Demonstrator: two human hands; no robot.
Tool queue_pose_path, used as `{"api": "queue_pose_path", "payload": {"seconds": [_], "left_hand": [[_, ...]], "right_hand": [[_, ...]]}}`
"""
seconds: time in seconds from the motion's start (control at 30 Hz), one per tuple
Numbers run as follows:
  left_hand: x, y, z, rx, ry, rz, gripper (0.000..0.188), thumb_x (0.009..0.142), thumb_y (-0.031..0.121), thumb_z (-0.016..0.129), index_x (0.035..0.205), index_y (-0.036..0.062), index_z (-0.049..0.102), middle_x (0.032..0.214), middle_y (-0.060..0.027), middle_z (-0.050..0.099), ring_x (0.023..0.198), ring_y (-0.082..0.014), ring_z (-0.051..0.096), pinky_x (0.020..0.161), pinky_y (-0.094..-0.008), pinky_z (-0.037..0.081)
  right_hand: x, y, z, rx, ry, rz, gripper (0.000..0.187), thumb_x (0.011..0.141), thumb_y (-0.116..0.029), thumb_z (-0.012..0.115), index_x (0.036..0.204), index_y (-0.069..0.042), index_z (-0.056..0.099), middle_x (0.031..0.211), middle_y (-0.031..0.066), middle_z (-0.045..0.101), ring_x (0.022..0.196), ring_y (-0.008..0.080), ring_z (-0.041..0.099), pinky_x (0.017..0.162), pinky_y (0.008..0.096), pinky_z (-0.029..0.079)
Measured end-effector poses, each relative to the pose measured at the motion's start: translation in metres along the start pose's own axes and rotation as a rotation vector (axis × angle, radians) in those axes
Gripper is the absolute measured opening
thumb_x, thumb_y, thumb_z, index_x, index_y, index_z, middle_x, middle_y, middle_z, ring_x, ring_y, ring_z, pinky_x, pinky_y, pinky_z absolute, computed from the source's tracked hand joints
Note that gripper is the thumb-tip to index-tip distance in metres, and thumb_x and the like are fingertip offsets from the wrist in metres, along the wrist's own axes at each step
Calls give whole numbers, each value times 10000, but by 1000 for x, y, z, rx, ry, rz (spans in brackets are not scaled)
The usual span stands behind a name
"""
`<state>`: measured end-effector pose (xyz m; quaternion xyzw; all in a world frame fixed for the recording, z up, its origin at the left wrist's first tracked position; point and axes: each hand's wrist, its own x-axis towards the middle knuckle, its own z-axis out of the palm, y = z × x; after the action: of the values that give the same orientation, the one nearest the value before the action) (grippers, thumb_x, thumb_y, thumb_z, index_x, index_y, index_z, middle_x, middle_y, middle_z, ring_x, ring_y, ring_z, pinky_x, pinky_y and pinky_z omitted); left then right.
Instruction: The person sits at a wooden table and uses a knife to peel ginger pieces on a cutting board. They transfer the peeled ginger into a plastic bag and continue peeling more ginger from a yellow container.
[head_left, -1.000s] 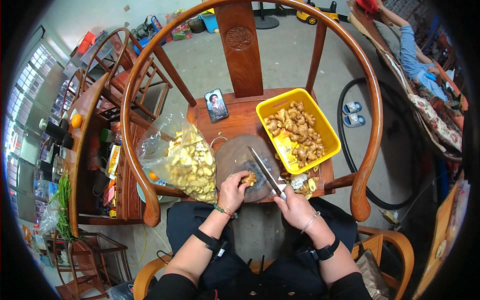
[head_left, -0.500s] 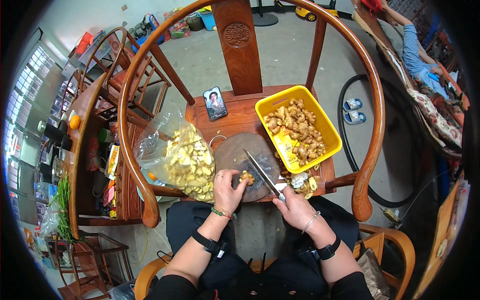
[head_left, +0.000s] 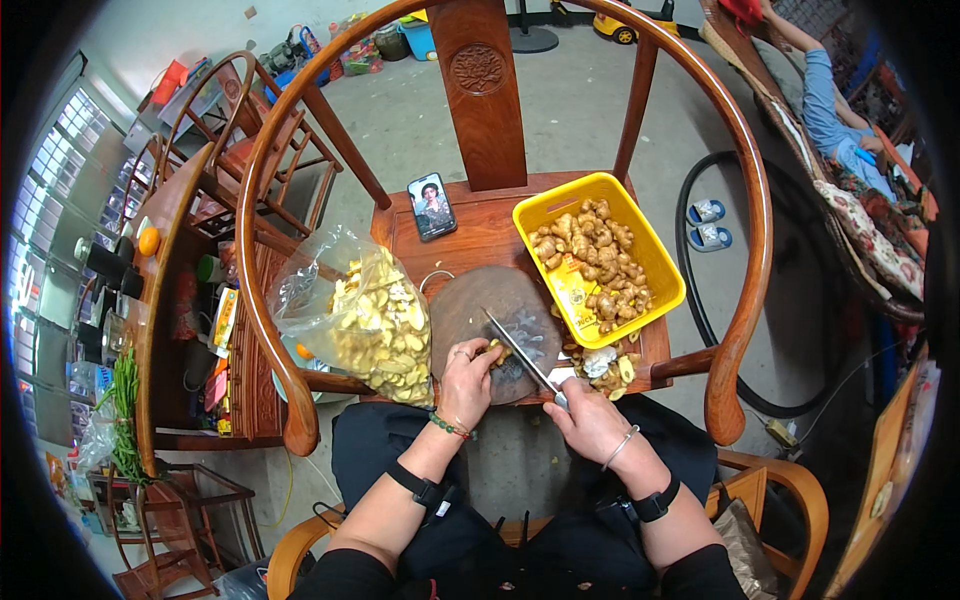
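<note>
A round dark chopping board [head_left: 460,300] lies on the seat of a wooden armchair in front of me. My left hand [head_left: 467,383] closes its fingers round a small piece of ginger [head_left: 497,350] at the board's middle, covering much of it. In my right hand [head_left: 588,415] is the handle of a knife [head_left: 522,352], its blade slanting up and left over the board, just right of the ginger. A clear plastic bag [head_left: 315,290] full of ginger slices [head_left: 385,325] leans at the board's left. Whole ginger [head_left: 600,250] fills much of a yellow basket [head_left: 660,265] at the right.
A phone [head_left: 432,208] lies on the chair seat [head_left: 490,225] behind the board. Ginger scraps and slices [head_left: 612,375] sit below the basket. The chair's curved armrests [head_left: 745,330] surround the work area. At the far right, a person [head_left: 830,110] lies on a lounger.
My left fingers have closed further over the ginger, hiding more of it. The knife blade has shifted slightly left and down, nearer the ginger.
</note>
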<state>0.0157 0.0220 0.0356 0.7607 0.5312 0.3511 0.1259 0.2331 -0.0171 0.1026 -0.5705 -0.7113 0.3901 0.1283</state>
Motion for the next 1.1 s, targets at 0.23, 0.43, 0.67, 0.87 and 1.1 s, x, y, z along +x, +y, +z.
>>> {"api": "queue_pose_path", "payload": {"seconds": [0.23, 0.43, 0.67, 0.87, 1.1], "left_hand": [[4, 6, -4, -60, -44, 35, 264, 713, -57, 642, 970, 5, 661, 1025, -155, 626, 1004, -341, 588, 886, -396, 485], [5, 0, -4, 16, -75, 105, 279, 718, -72, 582, 978, -8, 661, 1055, -168, 641, 1064, -356, 566, 939, -397, 472], [8, 3, 2, -50, -42, 83, 230, 738, -65, 599, 957, -17, 653, 1014, -171, 626, 1013, -364, 568, 909, -409, 472], [11, -4, 3, -75, -80, 99, 252, 735, -77, 589, 973, -21, 647, 999, -177, 621, 990, -372, 567, 890, -409, 476], [8, -12, 5, -123, -120, 76, 313, 707, -109, 557, 993, -18, 647, 977, -180, 622, 949, -378, 568, 867, -412, 485]], "right_hand": [[-6, -1, 1, -88, -38, -28, 306, 928, -246, 581, 1002, 21, 451, 775, 270, 622, 736, 457, 619, 643, 505, 493], [-14, -12, -7, -261, -66, -74, 246, 940, -236, 541, 968, -19, 429, 679, 230, 631, 668, 421, 645, 595, 498, 525], [-12, -22, -10, -285, -85, -26, 260, 940, -227, 543, 953, 10, 436, 660, 231, 620, 649, 426, 632, 595, 507, 512], [-11, -31, -13, -291, -109, -9, 245, 946, -210, 525, 934, 18, 439, 677, 238, 628, 663, 423, 640, 605, 501, 518], [1, -46, -23, -340, -255, 68, 153, 914, -115, 488, 975, 21, 454, 793, 268, 656, 769, 422, 664, 682, 492, 531]]}}
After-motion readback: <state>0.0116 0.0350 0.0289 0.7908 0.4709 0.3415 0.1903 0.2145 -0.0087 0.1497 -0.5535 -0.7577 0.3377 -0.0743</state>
